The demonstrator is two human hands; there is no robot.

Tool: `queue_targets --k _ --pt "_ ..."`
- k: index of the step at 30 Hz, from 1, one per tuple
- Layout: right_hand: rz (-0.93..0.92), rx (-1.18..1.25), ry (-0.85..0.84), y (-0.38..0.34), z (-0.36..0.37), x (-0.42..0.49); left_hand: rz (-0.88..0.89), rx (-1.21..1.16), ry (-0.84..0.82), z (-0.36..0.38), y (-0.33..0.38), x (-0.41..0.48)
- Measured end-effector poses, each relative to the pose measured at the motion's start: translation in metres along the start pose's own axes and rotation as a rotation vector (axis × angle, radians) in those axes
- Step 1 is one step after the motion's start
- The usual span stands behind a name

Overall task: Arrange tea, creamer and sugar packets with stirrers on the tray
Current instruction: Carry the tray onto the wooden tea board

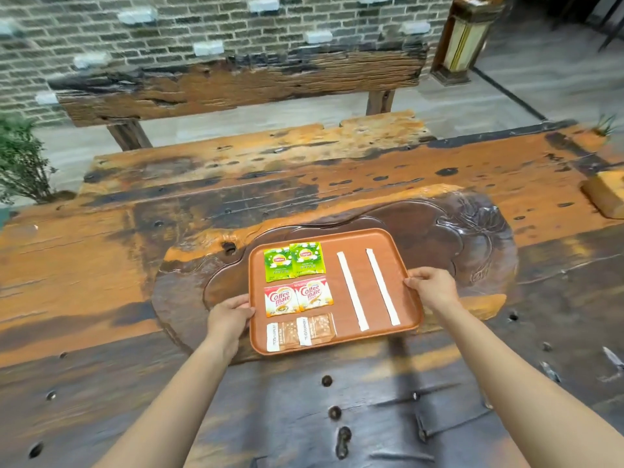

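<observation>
Wooden table (101,282), left hand (229,315), right hand (432,288) gripping tray (337,238) edges.

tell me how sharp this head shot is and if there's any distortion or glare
Head view: the tray and Coffee mate packets read sharply at centre; the brick wall and table edges smear and bow with wide-angle distortion; light is soft, without harsh glare.

The scene is evenly and softly lit, and only faint shadows are cast beneath the hands (332,300). Straight lines are bowed by wide-angle distortion away from the hands, and slight blur is seen toward the frame edges.
</observation>
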State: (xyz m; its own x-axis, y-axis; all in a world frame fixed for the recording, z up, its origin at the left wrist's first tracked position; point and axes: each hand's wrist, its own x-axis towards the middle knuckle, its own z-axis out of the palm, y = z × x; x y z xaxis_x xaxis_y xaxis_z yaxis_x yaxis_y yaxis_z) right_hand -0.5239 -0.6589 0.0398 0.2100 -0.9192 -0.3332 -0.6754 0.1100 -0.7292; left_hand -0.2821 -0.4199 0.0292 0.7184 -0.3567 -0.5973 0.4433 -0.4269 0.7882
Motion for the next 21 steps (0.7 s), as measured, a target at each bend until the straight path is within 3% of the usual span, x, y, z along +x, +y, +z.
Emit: queue_targets --k 8,21 --pt "0.025 -0.055 0.07 -0.001 0.005 0.071 0.015 0.067 0.071 0.059 0.003 0.046" --pt "-0.057 -0.155 0.096 0.01 0.022 0.103 0.035 0.135 0.119 0.079 -0.007 0.076"
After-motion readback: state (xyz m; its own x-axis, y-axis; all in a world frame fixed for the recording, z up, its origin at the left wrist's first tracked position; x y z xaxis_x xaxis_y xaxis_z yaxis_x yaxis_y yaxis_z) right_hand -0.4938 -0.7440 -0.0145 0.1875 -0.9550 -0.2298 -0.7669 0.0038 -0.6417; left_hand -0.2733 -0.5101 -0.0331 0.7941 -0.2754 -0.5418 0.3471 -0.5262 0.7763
